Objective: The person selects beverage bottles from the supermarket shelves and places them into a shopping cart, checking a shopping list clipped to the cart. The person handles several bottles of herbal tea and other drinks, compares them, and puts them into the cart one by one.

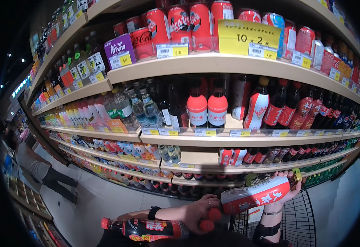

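Observation:
My right hand (291, 193) grips a cola bottle (257, 194) with a red-and-white label near its yellow cap. The bottle lies tilted, its base toward my left hand. My left hand (195, 213) is closed around bottles whose red caps (210, 219) show by its fingers; their bodies are hidden. The left fingertips are close to the base of the red-and-white bottle; contact cannot be made out. Below my left forearm, a dark bottle (155, 229) with a red cap and a black-and-red label lies sideways against my body. What supports it is hidden.
A black wire shopping cart (300, 213) stands below my right arm. Ahead, a curved-looking wooden shelf (238, 140) carries cola bottles (197, 108); Coca-Cola cans (178, 24) stand above. Price tags line the edges. On the left, a person (41, 166) is in the tiled aisle (106, 197).

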The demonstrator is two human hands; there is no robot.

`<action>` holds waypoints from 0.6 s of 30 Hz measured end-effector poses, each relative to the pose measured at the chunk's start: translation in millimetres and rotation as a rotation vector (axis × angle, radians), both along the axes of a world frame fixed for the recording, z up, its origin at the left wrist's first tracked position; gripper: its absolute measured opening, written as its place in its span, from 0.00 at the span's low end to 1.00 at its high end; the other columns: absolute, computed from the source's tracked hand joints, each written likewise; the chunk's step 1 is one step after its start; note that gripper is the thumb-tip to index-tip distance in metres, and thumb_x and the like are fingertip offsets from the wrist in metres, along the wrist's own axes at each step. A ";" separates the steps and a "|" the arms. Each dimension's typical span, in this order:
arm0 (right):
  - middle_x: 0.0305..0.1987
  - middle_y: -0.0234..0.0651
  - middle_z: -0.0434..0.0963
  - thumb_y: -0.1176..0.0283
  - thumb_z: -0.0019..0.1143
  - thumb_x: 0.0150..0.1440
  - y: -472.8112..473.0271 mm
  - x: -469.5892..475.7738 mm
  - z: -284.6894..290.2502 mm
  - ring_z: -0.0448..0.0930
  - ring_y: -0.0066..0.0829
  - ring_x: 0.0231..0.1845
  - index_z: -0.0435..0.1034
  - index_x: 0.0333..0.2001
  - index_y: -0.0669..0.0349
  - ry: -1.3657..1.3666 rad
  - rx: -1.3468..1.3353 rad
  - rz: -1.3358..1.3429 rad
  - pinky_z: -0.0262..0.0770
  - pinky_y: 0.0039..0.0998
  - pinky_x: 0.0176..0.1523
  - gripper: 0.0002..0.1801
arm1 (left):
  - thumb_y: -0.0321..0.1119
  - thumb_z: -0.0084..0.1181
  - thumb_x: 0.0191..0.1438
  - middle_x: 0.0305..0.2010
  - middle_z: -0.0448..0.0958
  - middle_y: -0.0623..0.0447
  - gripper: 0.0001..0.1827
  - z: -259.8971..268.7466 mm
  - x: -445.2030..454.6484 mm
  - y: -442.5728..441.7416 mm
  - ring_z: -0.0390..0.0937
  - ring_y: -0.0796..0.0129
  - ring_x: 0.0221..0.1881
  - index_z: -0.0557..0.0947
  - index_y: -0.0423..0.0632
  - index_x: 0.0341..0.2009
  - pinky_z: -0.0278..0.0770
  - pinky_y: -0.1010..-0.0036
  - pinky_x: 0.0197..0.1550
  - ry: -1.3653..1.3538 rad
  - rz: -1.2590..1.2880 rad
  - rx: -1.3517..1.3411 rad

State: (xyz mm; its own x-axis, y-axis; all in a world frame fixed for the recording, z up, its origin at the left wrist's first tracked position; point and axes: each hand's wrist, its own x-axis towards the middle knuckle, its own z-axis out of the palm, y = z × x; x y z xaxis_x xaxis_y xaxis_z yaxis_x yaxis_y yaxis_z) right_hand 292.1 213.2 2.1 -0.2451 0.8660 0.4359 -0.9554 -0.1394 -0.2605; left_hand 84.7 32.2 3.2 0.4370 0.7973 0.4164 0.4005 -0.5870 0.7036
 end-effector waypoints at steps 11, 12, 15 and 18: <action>0.29 0.34 0.68 0.49 0.35 0.51 -70.7 -24.3 -30.2 0.71 0.33 0.33 0.63 0.31 0.60 -0.135 -0.183 -0.126 0.65 0.36 0.44 0.23 | 0.40 0.59 0.23 0.44 0.64 0.43 0.13 -24.7 -39.2 -52.1 0.59 0.48 0.51 0.77 0.47 0.16 0.45 0.50 0.55 -0.036 -0.143 -0.065; 0.30 0.34 0.68 0.49 0.35 0.51 -82.1 -26.7 -32.4 0.71 0.33 0.33 0.63 0.31 0.60 -0.121 -0.177 -0.148 0.66 0.36 0.44 0.23 | 0.40 0.60 0.23 0.43 0.64 0.43 0.13 -24.9 -46.5 -60.0 0.59 0.48 0.50 0.77 0.47 0.16 0.46 0.50 0.55 -0.048 -0.179 -0.071; 0.30 0.36 0.66 0.52 0.41 0.50 -128.5 -46.8 -29.7 0.67 0.33 0.36 0.61 0.31 0.60 -0.107 -0.143 -0.138 0.64 0.32 0.48 0.20 | 0.38 0.61 0.24 0.39 0.66 0.46 0.19 -23.3 -72.5 -94.5 0.61 0.48 0.48 0.74 0.46 0.26 0.46 0.52 0.56 -0.057 -0.216 -0.025; 0.32 0.38 0.66 0.52 0.41 0.50 -173.8 -59.8 -50.6 0.68 0.34 0.37 0.62 0.32 0.61 -0.098 -0.079 -0.227 0.64 0.37 0.46 0.21 | 0.40 0.61 0.20 0.43 0.64 0.44 0.14 -32.5 -102.7 -135.2 0.60 0.51 0.48 0.77 0.46 0.15 0.47 0.50 0.54 -0.006 -0.208 -0.032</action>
